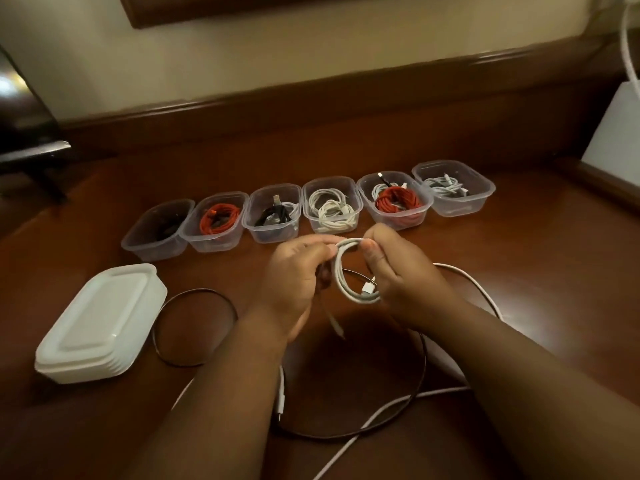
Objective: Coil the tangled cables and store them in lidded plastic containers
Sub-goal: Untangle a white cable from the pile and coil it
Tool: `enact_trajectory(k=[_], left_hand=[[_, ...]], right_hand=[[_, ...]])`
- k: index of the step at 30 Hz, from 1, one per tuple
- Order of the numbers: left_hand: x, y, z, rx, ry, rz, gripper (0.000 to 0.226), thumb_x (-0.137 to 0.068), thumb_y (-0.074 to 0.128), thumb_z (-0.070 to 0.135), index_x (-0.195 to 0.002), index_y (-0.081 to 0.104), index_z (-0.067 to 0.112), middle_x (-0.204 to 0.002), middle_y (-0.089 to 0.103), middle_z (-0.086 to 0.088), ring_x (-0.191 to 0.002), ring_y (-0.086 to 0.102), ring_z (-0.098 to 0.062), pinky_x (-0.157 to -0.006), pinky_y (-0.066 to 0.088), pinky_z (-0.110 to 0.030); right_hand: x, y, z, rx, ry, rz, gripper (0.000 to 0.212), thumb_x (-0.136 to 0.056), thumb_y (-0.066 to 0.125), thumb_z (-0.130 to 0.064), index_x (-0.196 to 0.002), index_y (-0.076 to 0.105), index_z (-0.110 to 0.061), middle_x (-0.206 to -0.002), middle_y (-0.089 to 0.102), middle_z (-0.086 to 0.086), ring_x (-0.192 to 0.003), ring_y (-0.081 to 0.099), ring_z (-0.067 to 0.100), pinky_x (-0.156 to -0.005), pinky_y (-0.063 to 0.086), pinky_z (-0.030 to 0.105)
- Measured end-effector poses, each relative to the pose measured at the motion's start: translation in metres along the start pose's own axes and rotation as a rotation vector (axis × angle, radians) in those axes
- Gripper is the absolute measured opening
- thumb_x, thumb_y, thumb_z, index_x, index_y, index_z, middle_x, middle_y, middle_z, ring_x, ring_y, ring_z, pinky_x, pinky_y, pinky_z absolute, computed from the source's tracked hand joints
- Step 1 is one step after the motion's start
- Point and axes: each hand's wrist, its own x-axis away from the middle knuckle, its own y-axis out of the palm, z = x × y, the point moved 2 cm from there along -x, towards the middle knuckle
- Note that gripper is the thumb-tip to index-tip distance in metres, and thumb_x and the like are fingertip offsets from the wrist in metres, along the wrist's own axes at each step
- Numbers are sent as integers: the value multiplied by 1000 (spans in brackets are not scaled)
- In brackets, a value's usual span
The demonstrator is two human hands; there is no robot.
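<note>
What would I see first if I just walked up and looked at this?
First the two hands, left hand and right hand, in the middle, both holding a coiled white cable above the brown table. Behind them runs a row of six clear tubs, open, with red, black and white cables inside. At the left sits a stack of white lids.

Six open tubs [332, 206] stand in a row touching one another across the wooden table [519, 244], leaving no gap between them; bare wood lies behind the row up to the raised back edge [311, 109]. A stack of lids [100, 323] blocks the near left. A black cable [194, 327] and a white cable [478, 292] sprawl over the near surface around both forearms. The far right side is open up to a white box [616, 133].
</note>
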Motion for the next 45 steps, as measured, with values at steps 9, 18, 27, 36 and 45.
enact_trajectory(k=[9,18,27,36,45], left_hand=[[7,1,-6,-74,240,188,16,-89,65,1,-93,75,12,-94,75,-8,-89,72,-21,-84,59,-37],[21,17,-9,-9,179,7,24,-93,57,24,-88,80,19,-90,76,-5,-89,70,-19,-86,56,-39],[18,13,-12,371,-393,-179,25,-80,58,26,-94,73,11,-86,66,-7,-80,65,-22,-86,52,-41],[25,21,-9,172,-294,-123,25,-72,69,0,-95,64,8,-79,68,-10,-74,69,-24,-84,56,-44],[16,9,-17,-956,452,127,32,-99,57,17,-129,65,22,-86,47,13,-78,49,3,-66,36,-5]], right_hand=[[4,-9,-3,-89,-15,122,25,-97,33,-39,-79,44,-26,-69,49,-7,-62,45,4,-55,34,22],[4,-9,1,-69,39,128,27,-106,34,-31,-84,45,-21,-70,49,-6,-60,46,4,-54,34,26],[1,-14,-3,178,37,-110,21,-105,32,-36,-98,41,-18,-73,52,-4,-64,48,9,-58,32,36],[-2,-10,4,315,86,-197,18,-106,34,-36,-92,38,-25,-76,50,-7,-70,50,13,-62,35,35],[-3,-12,9,296,187,-202,20,-103,38,-45,-90,38,-29,-83,54,-4,-74,52,13,-61,36,33]])
